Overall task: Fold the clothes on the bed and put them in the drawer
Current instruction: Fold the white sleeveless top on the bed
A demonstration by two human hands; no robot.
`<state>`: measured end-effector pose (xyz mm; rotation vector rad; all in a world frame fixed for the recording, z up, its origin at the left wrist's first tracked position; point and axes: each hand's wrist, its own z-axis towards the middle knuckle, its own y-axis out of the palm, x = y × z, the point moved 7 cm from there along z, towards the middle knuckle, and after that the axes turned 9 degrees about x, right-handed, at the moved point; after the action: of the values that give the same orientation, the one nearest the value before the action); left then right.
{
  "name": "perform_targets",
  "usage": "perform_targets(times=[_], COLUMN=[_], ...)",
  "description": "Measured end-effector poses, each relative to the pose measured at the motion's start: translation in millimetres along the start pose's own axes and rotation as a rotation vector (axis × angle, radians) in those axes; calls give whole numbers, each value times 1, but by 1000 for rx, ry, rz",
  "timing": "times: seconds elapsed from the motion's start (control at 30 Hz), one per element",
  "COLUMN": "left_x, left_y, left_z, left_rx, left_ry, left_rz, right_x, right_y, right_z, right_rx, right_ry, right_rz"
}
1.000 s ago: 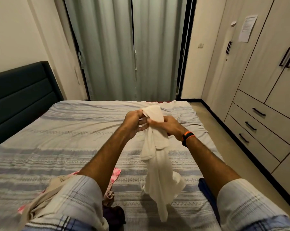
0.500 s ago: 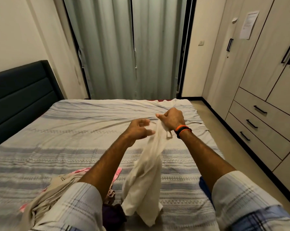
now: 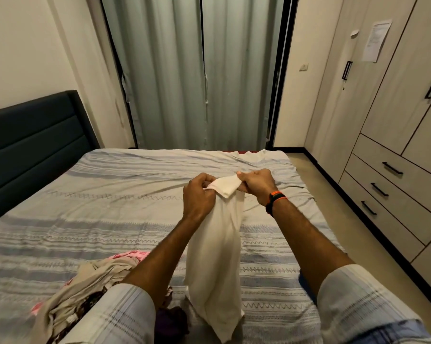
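A cream-white garment (image 3: 217, 256) hangs in the air over the bed (image 3: 98, 207), its lower end touching the striped cover. My left hand (image 3: 199, 194) pinches its top edge on the left. My right hand (image 3: 258, 183), with an orange and black band at the wrist, grips the same edge on the right, a short stretch of cloth taut between them. A heap of unfolded clothes (image 3: 90, 281), beige, pink and dark purple, lies at the near left under my left arm. Three drawers (image 3: 393, 184) with black handles sit shut in the wardrobe on the right.
A dark padded headboard (image 3: 33, 142) runs along the left. Grey curtains (image 3: 197, 70) hang behind the bed. A strip of floor (image 3: 338, 214) separates the bed from the wardrobe. A blue garment (image 3: 306, 286) peeks out beside my right arm.
Both hands have regripped the white garment along its top edge and now hold it level, slightly apart. The cloth hangs straighter and lower than before.
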<state>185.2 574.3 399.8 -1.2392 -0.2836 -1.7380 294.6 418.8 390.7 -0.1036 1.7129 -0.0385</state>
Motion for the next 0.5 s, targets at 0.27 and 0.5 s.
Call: perform_targets(times=[0.27, 0.5], left_x=[8, -3], left_y=[-6, -6], left_z=[20, 21], left_rx=[12, -189], left_ry=[1, -50], left_rz=[31, -41], right_x=[-29, -32], right_y=[23, 23], right_z=[-37, -21], right_rx=[-457, -349], right_ry=[-695, -656], right_rz=[-374, -202])
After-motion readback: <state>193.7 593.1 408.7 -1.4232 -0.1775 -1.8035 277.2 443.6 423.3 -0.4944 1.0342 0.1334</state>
